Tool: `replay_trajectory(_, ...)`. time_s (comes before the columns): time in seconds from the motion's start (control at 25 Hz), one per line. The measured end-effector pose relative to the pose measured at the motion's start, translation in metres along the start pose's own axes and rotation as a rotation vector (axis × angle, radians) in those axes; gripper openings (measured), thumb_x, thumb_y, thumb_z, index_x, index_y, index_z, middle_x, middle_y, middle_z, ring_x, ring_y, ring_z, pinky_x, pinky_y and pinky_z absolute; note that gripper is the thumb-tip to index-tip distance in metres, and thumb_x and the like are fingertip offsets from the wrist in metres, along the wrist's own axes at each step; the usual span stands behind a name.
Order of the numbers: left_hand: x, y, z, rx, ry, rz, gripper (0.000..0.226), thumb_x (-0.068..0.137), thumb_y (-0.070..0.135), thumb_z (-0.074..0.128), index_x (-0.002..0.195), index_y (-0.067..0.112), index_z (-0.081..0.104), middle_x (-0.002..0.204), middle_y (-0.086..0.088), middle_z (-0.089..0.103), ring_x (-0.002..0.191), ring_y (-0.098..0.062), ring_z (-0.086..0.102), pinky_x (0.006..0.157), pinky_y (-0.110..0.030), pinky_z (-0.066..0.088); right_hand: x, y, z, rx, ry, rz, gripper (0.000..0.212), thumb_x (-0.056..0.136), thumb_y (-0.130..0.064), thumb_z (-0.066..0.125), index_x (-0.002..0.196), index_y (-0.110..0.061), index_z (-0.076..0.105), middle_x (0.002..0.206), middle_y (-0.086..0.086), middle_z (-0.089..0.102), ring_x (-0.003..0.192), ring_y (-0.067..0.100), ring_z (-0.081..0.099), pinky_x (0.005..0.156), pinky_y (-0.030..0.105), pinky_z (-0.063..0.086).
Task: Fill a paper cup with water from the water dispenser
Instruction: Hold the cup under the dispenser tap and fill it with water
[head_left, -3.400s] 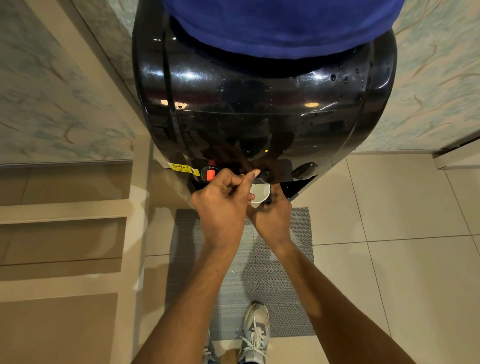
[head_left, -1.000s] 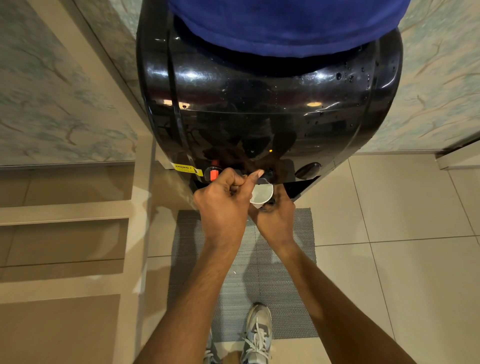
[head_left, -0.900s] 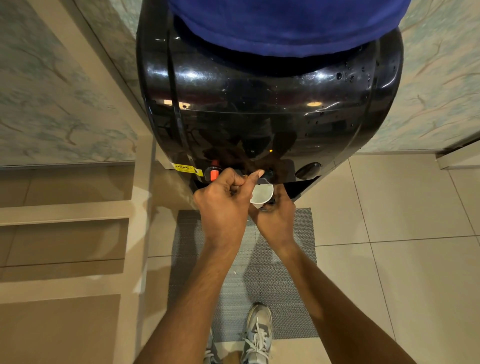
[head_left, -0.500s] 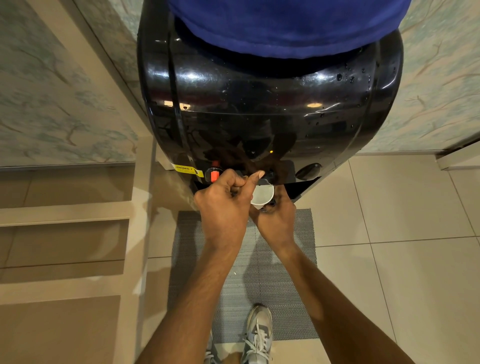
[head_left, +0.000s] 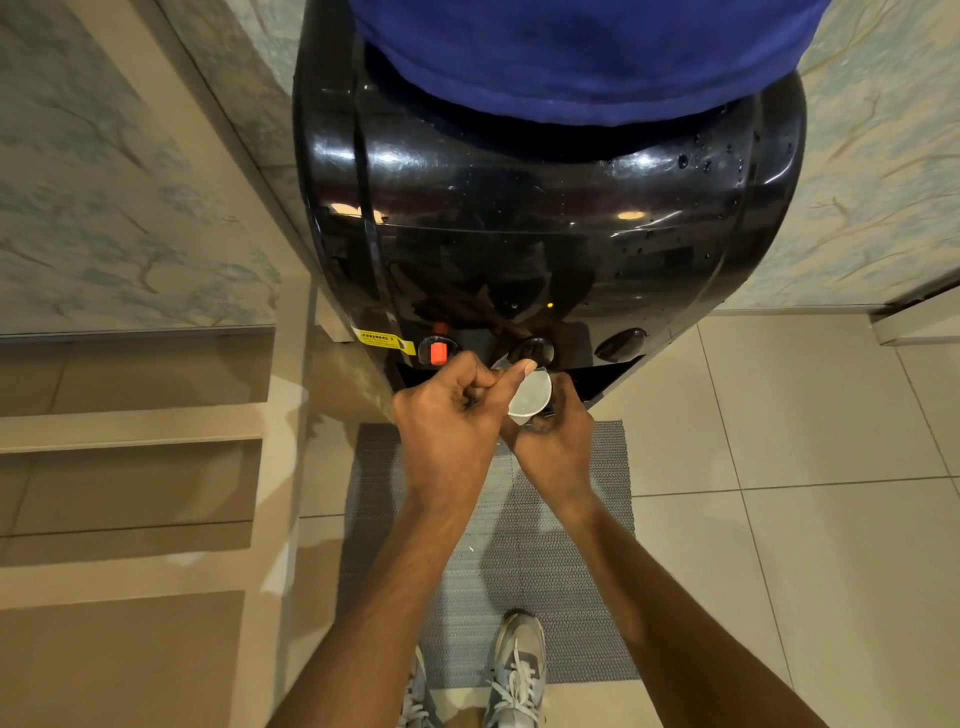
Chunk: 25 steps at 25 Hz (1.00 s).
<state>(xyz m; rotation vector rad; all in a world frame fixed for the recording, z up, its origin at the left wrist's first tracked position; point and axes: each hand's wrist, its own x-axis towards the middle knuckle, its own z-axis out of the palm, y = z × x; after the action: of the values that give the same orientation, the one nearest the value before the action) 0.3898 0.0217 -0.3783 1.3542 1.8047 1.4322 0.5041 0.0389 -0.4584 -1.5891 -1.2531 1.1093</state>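
One white paper cup (head_left: 530, 399), tilted, holds clear water.

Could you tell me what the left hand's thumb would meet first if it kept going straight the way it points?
Probably the middle black tap: the left hand points its thumb up and right over the paper cup rim, toward that tap on the dispenser. Depth is unclear, so it may already touch.

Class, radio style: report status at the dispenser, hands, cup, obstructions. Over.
Right hand grips paper cup under middle tap. Left hand closed, thumb at the tap. Water visible in cup. Nothing in the way.
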Motion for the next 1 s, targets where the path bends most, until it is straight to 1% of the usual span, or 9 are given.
replay_trajectory(0.12, 0.000, 0.000, -0.001, -0.009, -0.013, -0.008, 0.034, 0.084, 0.023, 0.086, 0.065, 0.002, 0.066, 0.054, -0.007, 0.066, 0.045, -0.022, 0.064, 0.047, -0.042, 0.055, -0.001, -0.001, -0.001, 0.016, -0.009, 0.018, 0.046, 0.070, -0.013, 0.093, 0.103, -0.022, 0.063, 0.089, -0.011, 0.073, 0.078, -0.006, 0.067, 0.064, 0.010, 0.050)
replay_trajectory(0.24, 0.000, 0.000, -0.001, -0.017, -0.028, -0.010, 0.035, 0.084, 0.022, 0.086, 0.065, 0.002, 0.065, 0.052, -0.008, 0.065, 0.045, -0.024, 0.063, 0.050, -0.042, 0.054, -0.001, -0.003, -0.002, 0.024, -0.006, 0.023, 0.045, 0.070, -0.012, 0.093, 0.102, -0.022, 0.063, 0.088, -0.011, 0.073, 0.077, -0.007, 0.067, 0.064, 0.010, 0.049)
replay_trajectory(0.32, 0.001, 0.000, -0.002, -0.017, -0.027, -0.016, 0.037, 0.084, 0.022, 0.086, 0.064, 0.001, 0.064, 0.052, -0.009, 0.064, 0.047, -0.026, 0.063, 0.052, -0.043, 0.054, -0.002, -0.003, -0.003, 0.037, -0.002, 0.029, 0.044, 0.070, -0.011, 0.093, 0.102, -0.022, 0.064, 0.085, -0.013, 0.073, 0.075, -0.009, 0.067, 0.063, 0.007, 0.048)
replay_trajectory(0.4, 0.001, 0.001, -0.002, -0.029, -0.027, -0.033, 0.037, 0.083, 0.022, 0.086, 0.064, 0.001, 0.063, 0.053, -0.009, 0.066, 0.047, -0.026, 0.063, 0.051, -0.042, 0.055, -0.002, -0.003, -0.004, 0.043, 0.005, 0.031, 0.044, 0.070, -0.011, 0.093, 0.103, -0.023, 0.065, 0.085, -0.018, 0.073, 0.076, -0.008, 0.067, 0.064, 0.007, 0.048)
replay_trajectory(0.56, 0.002, 0.000, -0.005, -0.043, -0.005, -0.044, 0.037, 0.083, 0.022, 0.087, 0.064, 0.000, 0.063, 0.054, -0.011, 0.066, 0.046, -0.026, 0.064, 0.049, -0.041, 0.055, -0.004, -0.005, -0.004, 0.054, 0.006, 0.028, 0.046, 0.070, -0.015, 0.094, 0.105, -0.023, 0.065, 0.091, -0.012, 0.073, 0.080, -0.008, 0.068, 0.066, 0.008, 0.050)
replay_trajectory(0.64, 0.002, 0.000, -0.007, -0.052, -0.003, -0.043, 0.037, 0.083, 0.022, 0.086, 0.064, 0.000, 0.064, 0.054, -0.010, 0.066, 0.047, -0.025, 0.065, 0.050, -0.041, 0.057, -0.004, -0.006, -0.004, 0.047, 0.009, 0.025, 0.047, 0.070, -0.017, 0.094, 0.107, -0.024, 0.065, 0.094, -0.012, 0.073, 0.083, -0.007, 0.069, 0.067, 0.010, 0.051)
replay_trajectory(0.84, -0.002, 0.000, -0.012, -0.041, 0.002, -0.032, 0.034, 0.083, 0.024, 0.086, 0.067, 0.001, 0.067, 0.055, -0.006, 0.069, 0.051, -0.020, 0.069, 0.049, -0.038, 0.058, -0.006, -0.003, -0.004, 0.038, 0.016, 0.032, 0.051, 0.071, -0.018, 0.095, 0.112, -0.021, 0.065, 0.096, -0.014, 0.073, 0.087, -0.008, 0.068, 0.069, 0.010, 0.052)
replay_trajectory(1.0, -0.007, -0.002, -0.016, -0.054, 0.006, -0.037, 0.032, 0.083, 0.024, 0.086, 0.068, 0.002, 0.069, 0.057, -0.003, 0.071, 0.052, -0.016, 0.070, 0.054, -0.034, 0.059, -0.006, -0.002, -0.003, 0.040, 0.031, 0.038, 0.050, 0.071, -0.019, 0.094, 0.112, -0.022, 0.066, 0.097, -0.013, 0.074, 0.087, -0.008, 0.068, 0.068, 0.008, 0.050)
